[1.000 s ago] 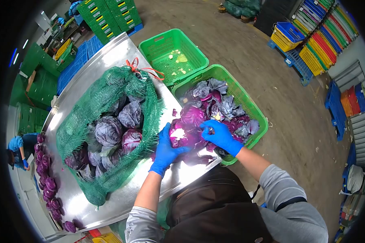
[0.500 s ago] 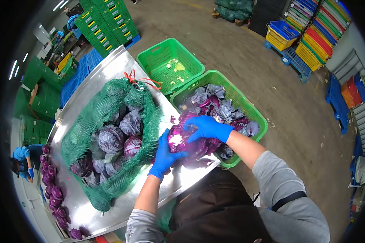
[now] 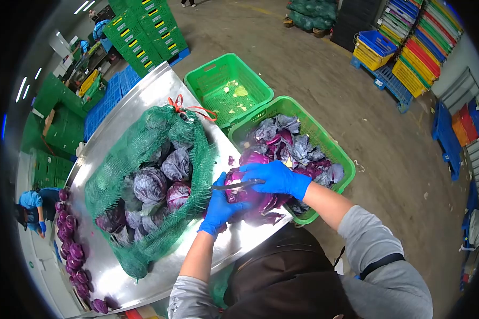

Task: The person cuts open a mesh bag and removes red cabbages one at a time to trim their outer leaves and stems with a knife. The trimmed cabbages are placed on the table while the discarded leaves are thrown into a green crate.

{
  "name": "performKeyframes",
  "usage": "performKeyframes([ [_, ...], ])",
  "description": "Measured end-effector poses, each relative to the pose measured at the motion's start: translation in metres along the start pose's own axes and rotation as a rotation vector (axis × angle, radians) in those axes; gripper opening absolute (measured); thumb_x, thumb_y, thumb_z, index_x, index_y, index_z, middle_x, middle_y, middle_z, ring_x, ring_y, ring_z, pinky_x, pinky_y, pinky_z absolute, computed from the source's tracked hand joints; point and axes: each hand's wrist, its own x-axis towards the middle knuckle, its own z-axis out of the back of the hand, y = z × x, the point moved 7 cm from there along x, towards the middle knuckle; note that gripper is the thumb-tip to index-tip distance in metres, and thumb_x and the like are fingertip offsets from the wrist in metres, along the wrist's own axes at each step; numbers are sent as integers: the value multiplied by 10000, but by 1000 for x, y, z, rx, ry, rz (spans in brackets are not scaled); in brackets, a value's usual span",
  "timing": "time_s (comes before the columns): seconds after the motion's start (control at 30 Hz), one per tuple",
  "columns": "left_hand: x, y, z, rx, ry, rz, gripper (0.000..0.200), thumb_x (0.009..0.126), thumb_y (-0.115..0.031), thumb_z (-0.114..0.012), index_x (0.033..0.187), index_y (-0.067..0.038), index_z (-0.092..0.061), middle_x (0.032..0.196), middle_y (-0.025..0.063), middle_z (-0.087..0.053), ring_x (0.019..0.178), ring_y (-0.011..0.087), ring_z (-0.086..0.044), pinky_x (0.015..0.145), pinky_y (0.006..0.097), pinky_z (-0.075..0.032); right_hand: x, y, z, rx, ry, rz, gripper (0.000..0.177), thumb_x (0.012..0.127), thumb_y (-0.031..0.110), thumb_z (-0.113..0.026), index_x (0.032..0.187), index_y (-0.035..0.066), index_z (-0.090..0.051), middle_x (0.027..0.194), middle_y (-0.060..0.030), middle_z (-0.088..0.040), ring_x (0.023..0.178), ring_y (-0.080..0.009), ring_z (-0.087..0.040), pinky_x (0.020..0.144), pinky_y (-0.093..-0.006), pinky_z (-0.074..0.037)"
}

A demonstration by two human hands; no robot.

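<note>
The person stood at the near corner of the steel table, and the red cabbage lay right at that corner, on the table edge beside the green crate heaped with purple leaves; the left hand was cupped around the cabbage's near side, fingers curled over it and gripping it firmly; the right hand was closed around the handle of a knife, whose dark blade lay across the top of the cabbage, pointing towards the left thumb. Half a second before, no blade had shown: the right hand had lain flat over the head, and the pale cut face of the stem had been plain to see, whereas now the blade crossed that spot; a second before, the right hand had been off to the cabbage's right side, pinching at its leaves. The left hand had kept much the same hold throughout, and the cabbage had not left the corner. The green net sack of cabbages lay just beside the left hand, unmoved; the second green crate stood beyond the first one.
</note>
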Motion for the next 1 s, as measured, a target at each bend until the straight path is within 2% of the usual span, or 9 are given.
performKeyframes([
  [0.2,8,15,7,214,-10,-26,1156,541,-253,-875,1414,9,-164,1370,169,-359,1177,259,-467,966,326,-433,5,-2,-7,-204,-39,12,334,714,238,-655,1037,162,-622,1105,-25,-618,815,-231,-654,682,-306,-529],
  [0.27,6,8,10,770,-184,-286,1128,558,-314,-863,1403,20,-194,1387,194,-343,1252,292,-400,1044,382,-345,-2,-16,-13,-185,-84,-101,346,701,226,-671,1036,158,-617,1042,-42,-627,822,-246,-650,694,-322,-531],
  [0.4,14,-30,-20,808,-152,-105,831,618,-379,-804,1303,-78,-442,1297,204,-448,1211,353,-431,1002,405,-378,-13,-20,-15,99,-257,-201,375,736,166,-679,1089,82,-585,940,-76,-618,809,-217,-615,711,-340,-494],
  [0.63,22,17,19,671,-382,-499,337,850,-268,-616,1097,-39,-609,996,174,-616,859,300,-602,739,368,-481,-18,-19,-13,188,-193,-368,312,753,199,-701,1039,94,-634,956,-70,-640,844,-213,-639,769,-312,-507],
  [0.73,37,23,37,516,-350,-98,281,879,-207,-585,1078,-14,-625,975,168,-644,914,298,-610,806,353,-473,-12,-13,-11,278,-170,-259,322,746,202,-720,1032,81,-636,1003,-71,-630,900,-197,-624,802,-306,-486],
  [0.8,38,25,45,124,-398,38,366,833,-198,-632,1141,-6,-582,1081,152,-619,978,292,-596,841,363,-466,-12,-13,-13,252,-141,-296,333,738,210,-731,1029,78,-637,1015,-72,-626,903,-191,-618,805,-305,-480],
  [0.87,17,-26,21,342,-413,-521,611,758,-232,-700,1277,-15,-463,1218,164,-545,1089,293,-545,910,379,-437,-11,-23,-18,327,-107,-350,367,718,234,-758,1028,77,-638,984,-72,-630,889,-181,-604,808,-304,-471],
  [0.93,23,2,-6,684,101,-340,867,688,-298,-747,1388,-44,-302,1327,205,-430,1209,311,-448,992,403,-376,-3,-38,-24,427,-25,-337,359,720,223,-756,1028,80,-642,942,-75,-637,872,-167,-593,809,-299,-465],
  [1.0,12,-33,-26,991,82,-299,872,643,-264,-764,1382,-97,-332,1358,221,-379,1241,349,-413,1022,408,-356,0,-37,-18,344,6,-310,298,749,228,-725,1016,118,-652,920,-59,-649,846,-181,-614,772,-306,-487],
])
